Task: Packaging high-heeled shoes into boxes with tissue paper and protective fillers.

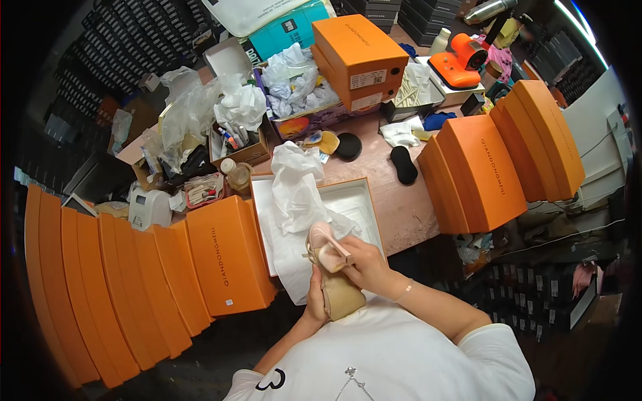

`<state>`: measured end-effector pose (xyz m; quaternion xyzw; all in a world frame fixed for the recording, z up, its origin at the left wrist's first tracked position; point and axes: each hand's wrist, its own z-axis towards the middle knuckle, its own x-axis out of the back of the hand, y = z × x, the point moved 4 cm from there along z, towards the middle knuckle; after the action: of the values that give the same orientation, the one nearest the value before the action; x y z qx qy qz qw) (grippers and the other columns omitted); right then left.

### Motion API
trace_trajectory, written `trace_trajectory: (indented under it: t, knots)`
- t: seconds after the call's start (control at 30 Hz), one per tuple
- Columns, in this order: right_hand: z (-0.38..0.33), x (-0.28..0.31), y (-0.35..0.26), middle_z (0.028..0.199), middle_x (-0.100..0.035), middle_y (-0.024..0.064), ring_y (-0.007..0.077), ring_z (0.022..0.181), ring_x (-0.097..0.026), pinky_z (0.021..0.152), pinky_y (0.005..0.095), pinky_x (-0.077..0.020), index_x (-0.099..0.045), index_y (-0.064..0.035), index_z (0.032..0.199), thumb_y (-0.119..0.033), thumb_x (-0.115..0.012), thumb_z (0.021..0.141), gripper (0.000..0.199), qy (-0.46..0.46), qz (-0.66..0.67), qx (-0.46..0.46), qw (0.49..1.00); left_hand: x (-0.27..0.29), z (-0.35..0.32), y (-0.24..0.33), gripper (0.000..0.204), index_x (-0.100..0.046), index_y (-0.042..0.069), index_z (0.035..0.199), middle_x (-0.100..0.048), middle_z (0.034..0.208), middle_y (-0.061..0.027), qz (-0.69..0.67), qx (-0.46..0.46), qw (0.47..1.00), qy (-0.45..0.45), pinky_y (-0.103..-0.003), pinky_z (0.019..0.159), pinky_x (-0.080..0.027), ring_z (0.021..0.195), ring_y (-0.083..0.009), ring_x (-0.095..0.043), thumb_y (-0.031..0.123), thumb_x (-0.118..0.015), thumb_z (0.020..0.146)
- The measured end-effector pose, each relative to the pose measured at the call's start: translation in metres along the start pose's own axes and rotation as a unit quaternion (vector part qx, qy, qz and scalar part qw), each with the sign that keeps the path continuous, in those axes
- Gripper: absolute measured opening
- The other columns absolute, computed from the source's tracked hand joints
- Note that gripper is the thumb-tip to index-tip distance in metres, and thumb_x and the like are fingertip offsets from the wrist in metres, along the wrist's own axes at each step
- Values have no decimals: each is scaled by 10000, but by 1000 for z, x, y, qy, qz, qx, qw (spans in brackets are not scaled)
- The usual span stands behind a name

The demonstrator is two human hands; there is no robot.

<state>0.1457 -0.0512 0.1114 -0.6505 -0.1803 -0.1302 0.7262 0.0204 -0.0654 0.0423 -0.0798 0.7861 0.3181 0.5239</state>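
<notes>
I hold a beige high-heeled shoe point(336, 291) sole-up just above my chest. My left hand point(314, 301) grips it from the left side near the sole. My right hand point(364, 264) is closed on the heel end from the right. Just beyond the shoe lies an open white-lined shoe box point(364, 200) with crumpled white tissue paper point(294, 190) spilling over its near edge.
Rows of closed orange shoe boxes point(134, 281) stand at my left and more orange boxes point(498, 160) at the right. The cluttered table point(401, 207) holds black pads point(403, 164), a carton of pens point(234, 140), plastic bags and an orange tool point(458, 63). Dark boxes fill the shelves around.
</notes>
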Motion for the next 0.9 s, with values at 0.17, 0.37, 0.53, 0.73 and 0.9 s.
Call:
trace_trajectory:
  t: [0.17,0.37,0.53,0.73,0.9]
  knots:
    - [-15,0,6,901,-591,114,300,817,-606,719,346,-488,-612,-18,966,12,-607,779,189,-62,57,1,996,-2,-7,6,717,-377,66,1365,-490,1297,-143,17,-26,993,114,-413,1003,-419,1195,-284,-502,621,-206,946]
    - [14,5,1,952,-598,95,306,822,-622,636,365,-506,-618,-76,984,-85,-639,789,195,38,-32,23,999,-4,1,-1,675,-381,101,1374,-488,1292,-116,-45,-2,996,74,-405,989,-433,1175,-255,-512,603,-227,951]
    - [-15,0,-32,872,-576,79,273,763,-612,634,362,-510,-616,-82,984,-18,-646,739,255,-58,-57,84,993,32,19,16,664,-419,0,1319,-631,903,-107,-111,-69,990,49,-317,738,-513,794,-194,-613,542,-273,966]
    - [-6,-22,-41,826,-566,42,219,720,-617,562,334,-503,-609,-86,940,-59,-651,697,248,-4,-155,182,971,24,41,71,677,-450,-19,1266,-627,798,-123,-81,-127,974,167,-345,690,-511,737,-241,-612,559,-338,933]
    - [-3,-16,-35,806,-570,31,207,691,-604,562,330,-492,-610,-96,941,-84,-670,674,274,29,-174,211,961,33,47,82,694,-459,-36,1253,-640,812,-155,-88,-146,975,142,-365,730,-513,779,-271,-630,565,-339,928]
